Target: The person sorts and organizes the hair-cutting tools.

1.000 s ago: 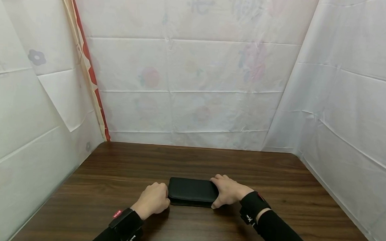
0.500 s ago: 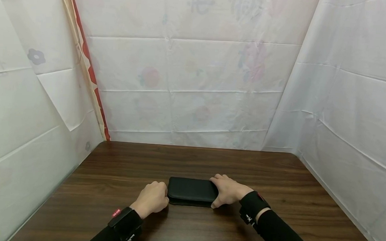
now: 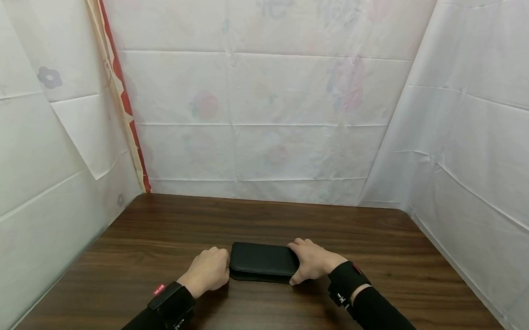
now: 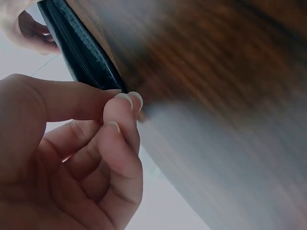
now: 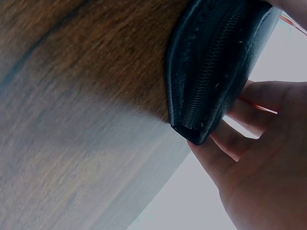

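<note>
A black zip wallet (image 3: 265, 258) lies flat on the wooden table, its long side running left to right. My left hand (image 3: 207, 269) is at the wallet's left end, thumb and fingertips pinched together at the corner where the zipper ends. Whatever small part sits between those fingertips is hidden, and no zipper pull shows. On the right end, my right hand (image 3: 315, 261) grips the wallet, thumb at the near edge and fingers at the far edge. In the right wrist view, the zipper (image 5: 211, 67) runs along the side with its teeth meshed.
The dark wood-grain table (image 3: 261, 219) reaches back to a white printed sheet (image 3: 263, 95). White sheets also hang at left and right, close along the table's sides. A red-and-cream edging strip (image 3: 124, 98) runs down the back left corner.
My left hand has shifted slightly to the left, and the wallet's left end has edged the same way by a hair. My right hand has stayed in place.
</note>
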{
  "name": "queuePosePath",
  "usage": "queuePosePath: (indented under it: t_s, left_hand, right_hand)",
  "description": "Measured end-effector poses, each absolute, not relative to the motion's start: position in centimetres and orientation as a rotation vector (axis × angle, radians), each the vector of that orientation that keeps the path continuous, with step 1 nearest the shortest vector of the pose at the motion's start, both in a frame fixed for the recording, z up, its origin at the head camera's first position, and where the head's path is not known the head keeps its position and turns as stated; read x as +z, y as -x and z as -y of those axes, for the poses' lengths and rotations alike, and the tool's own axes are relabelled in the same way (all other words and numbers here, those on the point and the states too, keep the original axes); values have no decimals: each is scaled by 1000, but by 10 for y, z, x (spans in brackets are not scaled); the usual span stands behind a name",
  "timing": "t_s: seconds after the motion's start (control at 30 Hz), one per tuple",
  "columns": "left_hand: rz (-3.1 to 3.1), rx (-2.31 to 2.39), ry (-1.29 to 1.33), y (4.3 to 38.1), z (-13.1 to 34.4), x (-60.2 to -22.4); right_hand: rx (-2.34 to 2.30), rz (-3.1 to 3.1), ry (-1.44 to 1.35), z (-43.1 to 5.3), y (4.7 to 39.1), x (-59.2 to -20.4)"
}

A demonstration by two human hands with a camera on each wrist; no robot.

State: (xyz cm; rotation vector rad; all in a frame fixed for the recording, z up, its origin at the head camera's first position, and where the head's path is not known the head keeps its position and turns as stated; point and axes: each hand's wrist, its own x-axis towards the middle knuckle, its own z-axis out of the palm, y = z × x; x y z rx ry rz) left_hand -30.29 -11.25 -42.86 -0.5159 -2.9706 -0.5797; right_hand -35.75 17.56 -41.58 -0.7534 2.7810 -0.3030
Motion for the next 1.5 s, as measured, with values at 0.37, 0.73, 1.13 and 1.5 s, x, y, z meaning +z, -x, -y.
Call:
queuePosePath:
  t_s: [0.37, 0.73, 1.13, 1.5]
  left_hand:
    - [2945, -515, 585, 308, 117, -427]
    - [2912, -557, 575, 309, 119, -428]
    - [2937, -563, 553, 312, 120, -430]
    - [2955, -562, 538, 316, 121, -430]
  right_hand:
    - [-298, -2779, 751, -175, 357, -413]
    - [-303, -2778, 753, -175, 356, -410]
    - [-303, -2777, 754, -174, 354, -412]
    - [-307, -2785, 755, -175, 355, -413]
